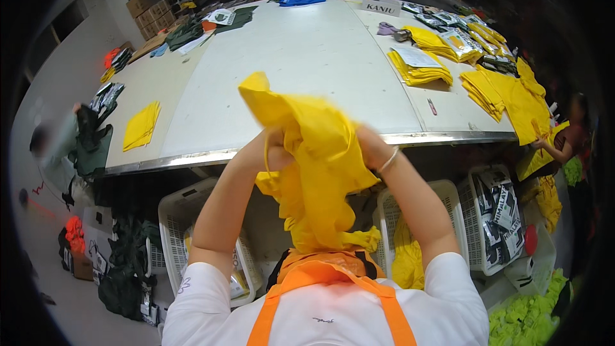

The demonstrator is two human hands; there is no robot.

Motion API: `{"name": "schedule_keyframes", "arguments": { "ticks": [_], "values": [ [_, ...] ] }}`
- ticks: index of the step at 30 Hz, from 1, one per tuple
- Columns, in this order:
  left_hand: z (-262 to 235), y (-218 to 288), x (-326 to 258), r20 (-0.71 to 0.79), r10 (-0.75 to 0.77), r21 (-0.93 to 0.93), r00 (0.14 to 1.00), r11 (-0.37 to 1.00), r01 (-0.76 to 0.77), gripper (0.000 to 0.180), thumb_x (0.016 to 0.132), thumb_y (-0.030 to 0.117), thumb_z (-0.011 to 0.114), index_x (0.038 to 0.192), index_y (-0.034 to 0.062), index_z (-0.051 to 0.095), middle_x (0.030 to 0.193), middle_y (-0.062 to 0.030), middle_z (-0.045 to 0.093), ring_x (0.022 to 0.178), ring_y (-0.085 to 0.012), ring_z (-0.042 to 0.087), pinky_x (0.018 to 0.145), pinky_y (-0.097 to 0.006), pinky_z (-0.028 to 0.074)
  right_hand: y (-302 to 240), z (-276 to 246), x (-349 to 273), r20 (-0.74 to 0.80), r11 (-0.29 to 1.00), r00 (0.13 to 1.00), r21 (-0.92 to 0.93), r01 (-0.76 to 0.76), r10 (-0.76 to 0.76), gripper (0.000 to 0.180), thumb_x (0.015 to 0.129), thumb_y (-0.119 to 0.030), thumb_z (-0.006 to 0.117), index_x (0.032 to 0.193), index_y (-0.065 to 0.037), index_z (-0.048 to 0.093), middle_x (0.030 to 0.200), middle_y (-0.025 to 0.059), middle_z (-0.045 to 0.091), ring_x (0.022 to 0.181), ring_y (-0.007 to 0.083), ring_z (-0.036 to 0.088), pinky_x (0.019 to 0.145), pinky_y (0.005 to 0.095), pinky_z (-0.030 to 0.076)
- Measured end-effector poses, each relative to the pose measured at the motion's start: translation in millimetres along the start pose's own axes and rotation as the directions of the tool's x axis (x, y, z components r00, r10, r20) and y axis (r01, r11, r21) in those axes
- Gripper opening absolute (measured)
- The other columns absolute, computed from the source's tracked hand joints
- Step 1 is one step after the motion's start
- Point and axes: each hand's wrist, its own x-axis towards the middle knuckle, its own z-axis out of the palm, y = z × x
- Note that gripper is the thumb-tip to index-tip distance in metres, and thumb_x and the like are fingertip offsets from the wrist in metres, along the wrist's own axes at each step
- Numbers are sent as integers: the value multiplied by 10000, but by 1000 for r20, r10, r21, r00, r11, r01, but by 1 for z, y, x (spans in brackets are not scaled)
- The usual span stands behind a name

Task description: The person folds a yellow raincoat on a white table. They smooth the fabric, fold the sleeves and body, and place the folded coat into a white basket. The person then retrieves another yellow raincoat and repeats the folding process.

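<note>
A bunched yellow garment [320,160] hangs between my two raised hands, in front of my chest and just off the near edge of the table. Its upper part is blurred by motion and its lower end drops towards my lap. My left hand [277,148] is closed on the cloth at its left side, fingers mostly hidden in the folds. On the other side my right hand [370,144] grips the garment, with its fingers behind the fabric. A thin bracelet shows on the right wrist.
The white table [256,57] spreads ahead, with a folded yellow piece [141,125] at left and a yellow stack [419,67] at right. Below its metal edge stand plastic baskets [174,230]. Another person [557,147] handles yellow cloth at far right; someone else stands at far left.
</note>
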Motion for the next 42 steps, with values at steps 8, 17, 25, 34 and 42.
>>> {"name": "schedule_keyframes", "arguments": {
  "ticks": [8, 17, 25, 34, 42],
  "values": [
    [-38, -58, -5, -541, -748, -806, 384, 592, 17, 392, 772, 5, 569, 1159, -25, 515, 1103, -116, 594, 933, -204, 598, 859, -308, 462, -32, 104, -23, 705, 332, 695, -627, 705, -141, 350, 745, -208, 692, 1030, -34, 584, 1202, 153, 505, 1152, 292, 432, 987, 417, 338],
    [-45, 19, -36, -572, -437, -558, 694, 827, 62, 306, 794, -19, 541, 1099, -21, 566, 1060, -118, 621, 938, -187, 600, 840, -287, 464, 110, -8, -22, -105, 670, 929, -721, 175, -355, 772, 756, -151, 743, 1392, -63, 313, 1400, 99, 361, 1257, 223, 362, 1025, 338, 307],
    [-70, 57, -86, -386, -263, -131, 884, 964, 230, 252, 814, -40, 516, 1046, -17, 611, 1022, -120, 645, 942, -172, 602, 823, -269, 466, 32, -25, 4, -518, 779, 596, -274, 564, -614, 213, 931, -210, 493, 1048, -55, 580, 992, 38, 604, 885, 112, 553, 772, 241, 437],
    [-88, 17, -177, -878, -404, -333, 255, 900, 281, 176, 853, 15, 549, 1009, 8, 628, 894, -50, 631, 796, -115, 581, 705, -225, 460, -146, 45, -37, 279, -244, 169, -948, 204, -945, 206, 895, -211, 582, 1014, -44, 589, 922, 27, 639, 757, 49, 547, 656, 183, 433],
    [-235, 83, -95, -442, 896, 828, 51, 385, 406, 313, 885, 283, 614, 704, 33, 562, 596, -16, 587, 510, -76, 558, 460, -204, 434, -243, 16, -30, 371, -413, 243, -898, -154, -897, 267, 922, -304, 541, 995, -69, 644, 694, -16, 594, 530, 29, 453, 489, 178, 360]
  ]
}}
